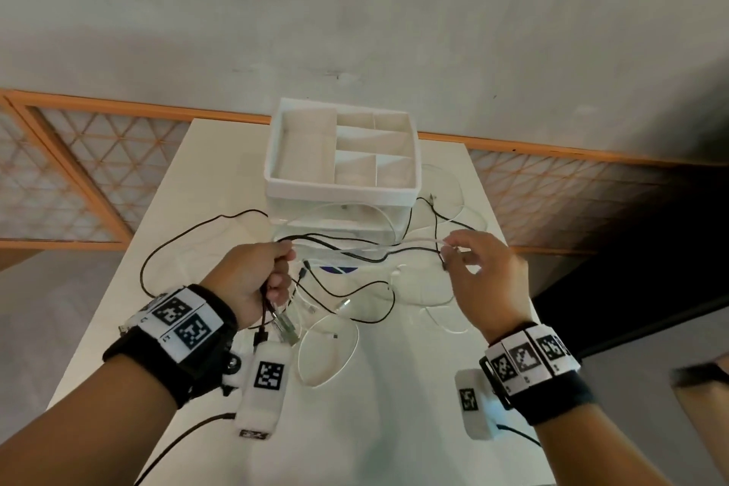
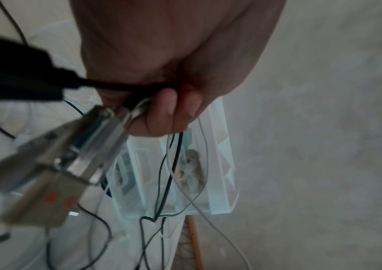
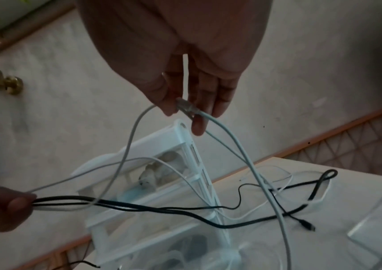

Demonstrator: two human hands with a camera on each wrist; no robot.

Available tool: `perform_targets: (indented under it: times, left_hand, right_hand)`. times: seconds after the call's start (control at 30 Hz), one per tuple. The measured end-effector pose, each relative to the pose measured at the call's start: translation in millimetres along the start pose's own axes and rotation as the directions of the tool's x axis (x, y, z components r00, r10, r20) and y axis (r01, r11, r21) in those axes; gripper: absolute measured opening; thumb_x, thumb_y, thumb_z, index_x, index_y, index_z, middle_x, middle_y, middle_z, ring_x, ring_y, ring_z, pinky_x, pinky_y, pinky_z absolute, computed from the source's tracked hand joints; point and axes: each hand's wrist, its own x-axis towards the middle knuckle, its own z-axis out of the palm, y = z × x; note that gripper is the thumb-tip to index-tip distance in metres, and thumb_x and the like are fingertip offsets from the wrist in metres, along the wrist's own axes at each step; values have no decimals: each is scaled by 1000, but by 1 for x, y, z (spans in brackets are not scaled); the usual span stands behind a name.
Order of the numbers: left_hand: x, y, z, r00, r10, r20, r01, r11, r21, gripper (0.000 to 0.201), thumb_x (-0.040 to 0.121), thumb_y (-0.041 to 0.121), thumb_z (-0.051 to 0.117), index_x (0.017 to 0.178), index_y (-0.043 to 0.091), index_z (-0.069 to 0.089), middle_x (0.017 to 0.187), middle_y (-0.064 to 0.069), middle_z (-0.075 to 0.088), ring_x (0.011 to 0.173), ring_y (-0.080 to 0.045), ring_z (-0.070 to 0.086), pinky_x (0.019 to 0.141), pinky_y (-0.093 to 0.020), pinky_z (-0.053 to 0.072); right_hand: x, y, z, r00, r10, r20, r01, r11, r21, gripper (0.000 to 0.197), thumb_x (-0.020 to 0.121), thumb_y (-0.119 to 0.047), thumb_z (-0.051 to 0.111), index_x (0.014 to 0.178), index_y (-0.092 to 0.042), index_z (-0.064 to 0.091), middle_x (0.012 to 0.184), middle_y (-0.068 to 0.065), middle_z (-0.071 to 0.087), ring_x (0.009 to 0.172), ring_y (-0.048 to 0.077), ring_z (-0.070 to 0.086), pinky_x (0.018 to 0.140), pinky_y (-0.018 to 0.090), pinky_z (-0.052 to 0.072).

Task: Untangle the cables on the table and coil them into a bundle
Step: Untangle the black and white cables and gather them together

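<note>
Several black cables (image 1: 347, 249) and white cables (image 1: 339, 359) lie tangled on the white table (image 1: 394, 426), some lifted between my hands. My left hand (image 1: 272, 272) grips a bunch of black and white cable ends (image 2: 139, 107), and their USB plugs (image 2: 74, 155) hang below the fist. My right hand (image 1: 461, 249) is raised to the right and pinches a white cable (image 3: 243, 155) at its connector (image 3: 185, 106) between thumb and fingertips. The strands stretch between both hands in front of the organizer.
A white compartmented organizer (image 1: 343, 154) on clear drawers stands at the table's far middle, with cables running around its base. Beyond the table are a grey wall and an orange-framed lattice panel (image 1: 79, 178). A cardboard box corner (image 1: 706, 398) shows at the right.
</note>
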Motion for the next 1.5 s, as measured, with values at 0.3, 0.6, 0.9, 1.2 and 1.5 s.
perform_targets:
  times: [0.3,0.6,0.9,1.2,1.5]
  left_hand:
    - [-36,37,24,938,295,181,-295,955,-27,16,101,21,53,88,13,56,64,-3,56,48,-13,54,39,-20,42]
    - [-31,15,31,945,250,211,-278,954,112,27,105,27,42,85,11,51,47,7,31,38,-8,21,37,-18,20]
    - [-27,11,6,950,292,113,-309,930,197,28,106,22,41,83,8,51,86,-20,76,81,-33,73,76,-42,56]
    - [-39,12,35,873,270,407,-393,882,258,23,105,23,44,88,10,54,73,-13,63,53,-24,58,54,-31,51]
    - [-63,75,-7,806,505,308,-590,732,341,28,80,40,70,95,17,71,46,13,37,44,-7,27,43,-21,27]
  right_hand:
    - [3,-8,6,999,39,-16,-40,997,-64,11,86,-9,68,95,-16,68,86,-2,70,69,12,65,63,12,43]
    - [-59,27,87,759,318,568,-13,880,-476,34,90,-42,60,121,-28,63,123,-1,62,116,24,59,97,35,48]
    - [-44,6,90,795,193,575,0,948,-317,28,89,-35,45,100,-30,70,96,-1,76,98,24,66,88,36,48]
    - [5,-100,14,809,-210,549,85,966,245,18,96,-16,61,93,-25,77,72,-10,69,63,3,57,66,20,44]
    - [2,28,15,859,382,341,-405,914,-5,26,86,-41,68,71,-20,75,52,-1,63,54,15,60,62,32,50]
